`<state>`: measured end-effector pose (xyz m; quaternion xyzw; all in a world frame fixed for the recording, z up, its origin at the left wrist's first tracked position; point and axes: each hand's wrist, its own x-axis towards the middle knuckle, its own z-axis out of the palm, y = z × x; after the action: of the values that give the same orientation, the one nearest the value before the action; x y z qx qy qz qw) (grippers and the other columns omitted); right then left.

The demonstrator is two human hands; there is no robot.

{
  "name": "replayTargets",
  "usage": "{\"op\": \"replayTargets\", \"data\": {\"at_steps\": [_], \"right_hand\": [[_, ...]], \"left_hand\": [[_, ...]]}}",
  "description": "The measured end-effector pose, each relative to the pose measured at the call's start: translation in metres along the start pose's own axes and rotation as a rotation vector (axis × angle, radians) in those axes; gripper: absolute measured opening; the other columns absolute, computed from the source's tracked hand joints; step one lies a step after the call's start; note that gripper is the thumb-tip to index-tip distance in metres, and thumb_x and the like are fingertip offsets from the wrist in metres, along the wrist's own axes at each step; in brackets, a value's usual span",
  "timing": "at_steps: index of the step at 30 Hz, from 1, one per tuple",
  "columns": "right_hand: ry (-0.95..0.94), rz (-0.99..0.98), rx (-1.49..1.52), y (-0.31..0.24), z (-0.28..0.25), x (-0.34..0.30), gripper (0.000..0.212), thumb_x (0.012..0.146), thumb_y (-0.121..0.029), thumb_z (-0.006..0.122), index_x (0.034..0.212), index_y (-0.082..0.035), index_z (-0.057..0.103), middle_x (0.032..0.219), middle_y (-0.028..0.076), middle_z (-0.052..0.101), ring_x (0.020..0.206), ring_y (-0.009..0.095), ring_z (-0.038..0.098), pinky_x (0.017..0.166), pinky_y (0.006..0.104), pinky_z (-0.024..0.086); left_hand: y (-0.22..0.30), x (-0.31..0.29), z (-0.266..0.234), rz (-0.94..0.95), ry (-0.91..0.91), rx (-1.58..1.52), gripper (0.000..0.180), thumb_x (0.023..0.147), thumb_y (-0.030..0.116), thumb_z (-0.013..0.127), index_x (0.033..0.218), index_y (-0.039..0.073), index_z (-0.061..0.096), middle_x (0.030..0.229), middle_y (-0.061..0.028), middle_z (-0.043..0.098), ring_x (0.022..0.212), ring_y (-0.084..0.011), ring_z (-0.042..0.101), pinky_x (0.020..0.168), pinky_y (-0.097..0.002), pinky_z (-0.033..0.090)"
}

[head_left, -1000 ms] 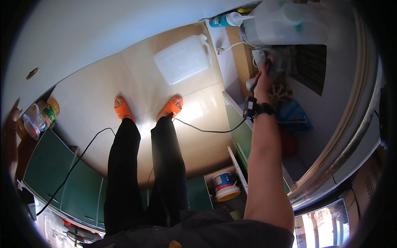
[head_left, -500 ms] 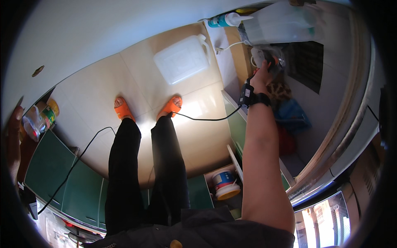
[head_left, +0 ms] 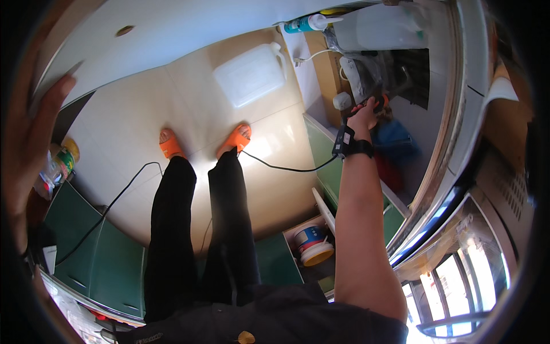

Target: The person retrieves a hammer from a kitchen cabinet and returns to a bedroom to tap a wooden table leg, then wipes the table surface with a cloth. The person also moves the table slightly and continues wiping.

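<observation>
At the far left rim, my left hand (head_left: pixel 41 135) grips the edge of a large white panel (head_left: pixel 189 28), its thumb lying along the face; the other fingers are partly cut off. The panel has a small round hole. My right hand (head_left: pixel 362 118) reaches into an open cabinet at the right, its fingers closed round an orange-and-black object (head_left: pixel 380 104) whose kind I cannot make out. Just beyond that hand lie a clear plastic bag (head_left: pixel 362 77) and a small white block (head_left: pixel 342 101). A blue bag (head_left: pixel 395 140) sits to its right, in shadow.
A translucent jug (head_left: pixel 250 75) lies on the tiled floor (head_left: pixel 126 132). Higher up are a sealant tube (head_left: pixel 303 24) and a large clear container (head_left: pixel 378 28). A white bucket (head_left: pixel 314 243) stands in an opened drawer. Black cables run from both wrists, near my orange slippers (head_left: pixel 236 137).
My right hand has come nearer to me with the orange-and-black object, uncovering the small white block. My left hand has moved farther into view, and the white panel has shifted with it.
</observation>
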<state>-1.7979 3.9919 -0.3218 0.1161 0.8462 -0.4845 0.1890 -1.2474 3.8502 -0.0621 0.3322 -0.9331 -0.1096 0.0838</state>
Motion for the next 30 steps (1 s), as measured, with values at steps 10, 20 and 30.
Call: {"op": "replayTargets", "data": {"at_steps": [10,20,30], "right_hand": [[-0.22,0.111,-0.145,0.048,-0.134,-0.18,0.037,0.085,-0.04,0.065,0.067,-0.011,0.05,0.051,0.0,0.047,0.037,0.013,0.045,0.035,0.027,0.035],[-0.797,0.145,-0.793,0.074,-0.332,-0.354,0.04,0.08,-0.042,0.068,0.073,-0.005,0.054,0.055,0.003,0.052,0.045,0.013,0.051,0.043,0.0275,0.039],[-1.188,-0.544,-1.523,0.005,-0.381,-0.444,0.047,0.078,-0.056,0.062,0.09,-0.011,0.059,0.075,0.011,0.064,0.077,0.032,0.063,0.067,0.0418,0.048]], "left_hand": [[0.012,-0.002,0.013,0.011,0.189,0.148,0.043,0.088,0.024,0.061,0.124,0.005,0.047,0.113,-0.0147,0.058,0.101,-0.0283,0.06,0.083,-0.0369,0.049],[0.048,-0.057,-0.016,-0.168,0.119,0.037,0.047,0.088,0.023,0.06,0.128,0.005,0.045,0.119,-0.0162,0.053,0.11,-0.0336,0.05,0.091,-0.0393,0.044],[0.082,-0.359,-0.121,-0.647,0.207,-0.116,0.035,0.088,0.018,0.06,0.118,0.002,0.052,0.115,-0.0204,0.055,0.106,-0.0367,0.052,0.091,-0.0417,0.043]]}}
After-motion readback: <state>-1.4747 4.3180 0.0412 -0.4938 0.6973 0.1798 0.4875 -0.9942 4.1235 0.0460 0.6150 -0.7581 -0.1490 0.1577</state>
